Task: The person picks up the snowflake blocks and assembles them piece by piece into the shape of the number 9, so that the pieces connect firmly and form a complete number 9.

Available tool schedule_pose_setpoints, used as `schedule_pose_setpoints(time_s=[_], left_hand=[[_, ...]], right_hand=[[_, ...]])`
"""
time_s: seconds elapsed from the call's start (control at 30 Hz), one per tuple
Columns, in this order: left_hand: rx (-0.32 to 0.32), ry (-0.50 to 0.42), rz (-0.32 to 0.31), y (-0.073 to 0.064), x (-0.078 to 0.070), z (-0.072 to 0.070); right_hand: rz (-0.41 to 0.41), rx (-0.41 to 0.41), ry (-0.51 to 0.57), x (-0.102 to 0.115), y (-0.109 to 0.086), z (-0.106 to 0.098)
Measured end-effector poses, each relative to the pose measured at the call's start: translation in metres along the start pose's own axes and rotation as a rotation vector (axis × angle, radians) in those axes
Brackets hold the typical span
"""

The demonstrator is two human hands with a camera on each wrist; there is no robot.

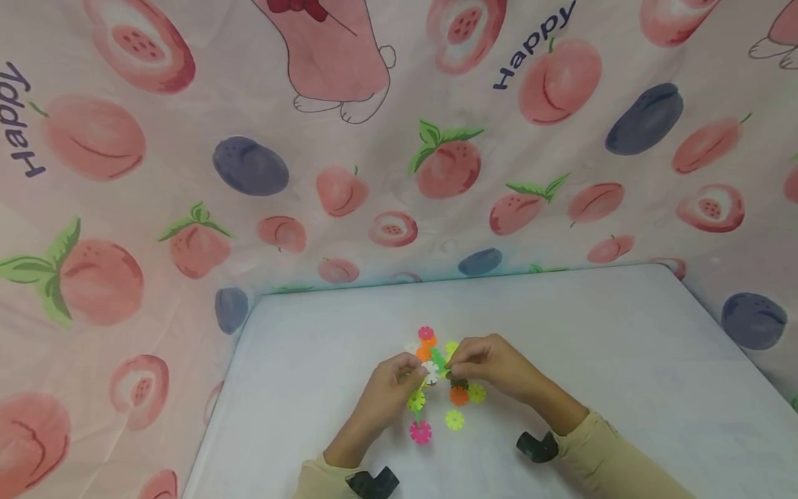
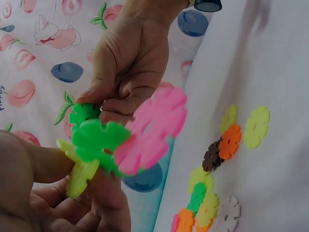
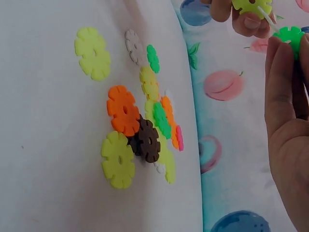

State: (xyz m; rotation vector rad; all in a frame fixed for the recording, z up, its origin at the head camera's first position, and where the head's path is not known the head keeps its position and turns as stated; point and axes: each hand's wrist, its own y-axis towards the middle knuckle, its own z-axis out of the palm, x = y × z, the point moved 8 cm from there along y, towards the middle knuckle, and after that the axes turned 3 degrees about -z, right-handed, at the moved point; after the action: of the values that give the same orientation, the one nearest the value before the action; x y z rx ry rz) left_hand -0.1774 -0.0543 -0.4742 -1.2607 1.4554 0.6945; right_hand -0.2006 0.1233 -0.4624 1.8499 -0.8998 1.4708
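My left hand (image 1: 394, 391) pinches a small cluster of notched plastic snowflake discs slotted together. In the left wrist view its thumb and fingers are on a yellow disc (image 2: 82, 178), with a green disc (image 2: 101, 141) and a pink disc (image 2: 153, 129) joined to it. My right hand (image 1: 492, 362) faces it from the other side, pinching a green snowflake disc (image 2: 83, 115) between thumb and fingers. This green disc (image 3: 289, 36) is close beside the cluster's yellow disc (image 3: 252, 6) in the right wrist view. Both hands are raised above the table.
Loose snowflake discs lie on the white table (image 1: 299, 388) below the hands. Among them are an orange disc (image 3: 123, 111), a dark brown disc (image 3: 148, 141), a yellow disc (image 3: 92, 54) and a whitish disc (image 3: 134, 47). A fruit-print cloth (image 1: 349, 152) hangs behind the table.
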Motion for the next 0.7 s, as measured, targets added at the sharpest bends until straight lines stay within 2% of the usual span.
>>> schedule_pose_setpoints(time_s=[0.13, 0.4, 0.6, 0.7], left_hand=[[-0.008, 0.018, 0.016, -0.001, -0.003, 0.000], [0.024, 0.032, 0.054, -0.002, -0.006, 0.006], [0.036, -0.016, 0.061, -0.002, -0.007, 0.010], [0.052, -0.046, 0.042, -0.001, -0.006, 0.013]], right_hand=[[-0.006, -0.001, 0.015, 0.001, 0.000, 0.002], [-0.057, 0.023, 0.041, 0.005, -0.001, 0.004], [-0.063, 0.005, 0.029, 0.006, 0.001, 0.000], [-0.047, -0.010, 0.027, 0.004, 0.001, -0.003]])
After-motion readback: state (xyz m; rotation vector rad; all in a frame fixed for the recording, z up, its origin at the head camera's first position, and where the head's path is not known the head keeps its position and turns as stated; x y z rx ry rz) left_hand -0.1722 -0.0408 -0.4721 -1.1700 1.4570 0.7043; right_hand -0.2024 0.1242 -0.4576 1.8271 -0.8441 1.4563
